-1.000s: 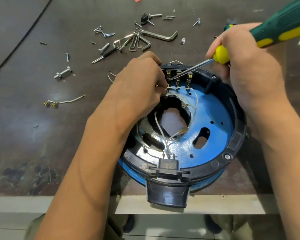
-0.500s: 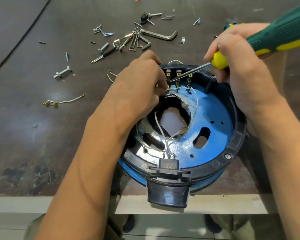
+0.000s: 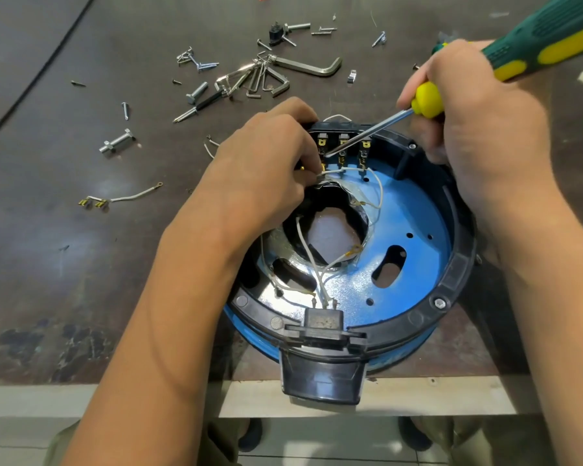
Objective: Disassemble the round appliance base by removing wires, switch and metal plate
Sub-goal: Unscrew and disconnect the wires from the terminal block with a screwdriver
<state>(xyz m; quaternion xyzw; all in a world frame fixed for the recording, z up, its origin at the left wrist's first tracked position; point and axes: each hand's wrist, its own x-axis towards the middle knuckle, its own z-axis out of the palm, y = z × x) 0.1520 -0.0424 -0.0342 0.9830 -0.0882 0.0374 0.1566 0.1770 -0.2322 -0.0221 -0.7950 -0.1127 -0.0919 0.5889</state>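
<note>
The round appliance base (image 3: 458, 274), black rim around a blue floor, lies at the table's front edge. A shiny metal plate (image 3: 283, 240) rings its centre hole. Thin white wires (image 3: 308, 257) run from a black connector block (image 3: 322, 319) at the near rim to the switch terminals (image 3: 342, 144) at the far rim. My left hand (image 3: 266, 173) pinches a white wire beside the terminals. My right hand (image 3: 475, 109) grips a green and yellow screwdriver (image 3: 549, 38), its tip against the left terminal.
Hex keys (image 3: 270, 75), loose screws and bolts (image 3: 117, 142) lie scattered on the dark table beyond the base. A detached white wire (image 3: 122, 198) with brass connectors lies at the left. A black handle (image 3: 322, 378) of the base overhangs the table edge.
Almost nothing has moved. The screwdriver tip stays at the terminals and my left hand keeps its pinch on the wire.
</note>
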